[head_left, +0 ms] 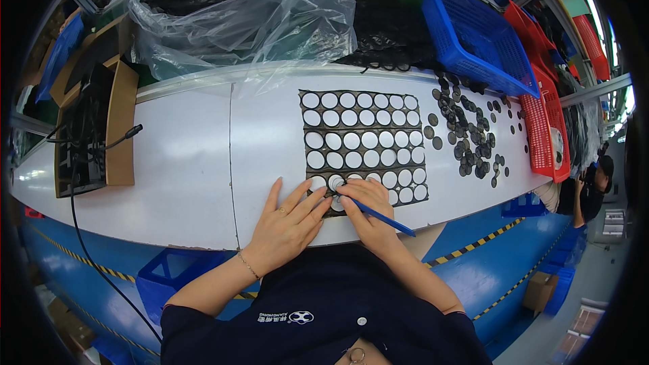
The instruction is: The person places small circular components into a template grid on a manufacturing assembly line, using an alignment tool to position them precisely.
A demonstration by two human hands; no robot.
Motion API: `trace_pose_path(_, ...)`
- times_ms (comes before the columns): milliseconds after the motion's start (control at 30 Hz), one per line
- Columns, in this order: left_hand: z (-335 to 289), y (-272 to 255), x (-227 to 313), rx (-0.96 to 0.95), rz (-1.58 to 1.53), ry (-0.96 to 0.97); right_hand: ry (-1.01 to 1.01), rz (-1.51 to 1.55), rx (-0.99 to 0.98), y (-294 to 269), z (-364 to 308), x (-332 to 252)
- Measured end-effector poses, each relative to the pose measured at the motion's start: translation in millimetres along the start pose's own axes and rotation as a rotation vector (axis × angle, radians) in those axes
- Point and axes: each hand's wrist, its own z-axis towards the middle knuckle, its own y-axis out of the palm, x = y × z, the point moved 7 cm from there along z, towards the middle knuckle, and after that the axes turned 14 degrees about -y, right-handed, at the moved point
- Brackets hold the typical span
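A dark sheet (365, 129) carries rows of round white discs, each inside a dark ring, on the white table. My left hand (287, 223) lies with its fingers stretched out over the sheet's near left corner, fingertips beside a disc in the lower rows. In my right hand (370, 213) is a slim blue tool (385, 218), its shaft sticking out toward the lower right. The tool's tip is hidden, so its exact kind cannot be made out. The fingertips of both hands nearly meet at one white disc (336, 182). My hands cover part of the nearest rows.
Loose dark discs (473, 135) are scattered right of the sheet. A blue basket (473, 40) and a red basket (551, 128) stand beyond them. Clear plastic (243, 20) lies behind the table's far edge. At left, a cardboard box (122, 122) holds black cabled items. Another person (595, 189) is far right.
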Motion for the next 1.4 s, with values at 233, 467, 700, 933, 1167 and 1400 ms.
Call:
trace_pose_path(233,-0.5,0.3,0.0,0.000,0.000,0.004,-0.027,-0.084,-0.017,2.8,0.7,-2.9)
trace_pose_path(467,-1.0,1.7,0.6,-0.003,0.006,0.008,-0.369,-0.501,-0.070,7.6,6.3,-21.3)
trace_pose_path(700,-4.3,2.2,-1.9,-0.013,0.003,0.001,-0.083,-0.315,0.193,-44.2,3.1,4.6)
trace_pose_path(933,-14.1,0.7,0.6,-0.075,-0.006,0.069,0.054,0.031,-0.014,-4.5,-20.7,-14.3)
trace_pose_path(1167,-13.6,-0.4,1.7,-0.055,0.003,0.069,0.062,0.016,-0.039,-1.8,-20.1,-14.3)
trace_pose_path(1400,-13.1,-1.5,1.2,-0.042,-0.012,0.066,-0.091,-0.155,-0.051,1.3,-18.7,-26.6)
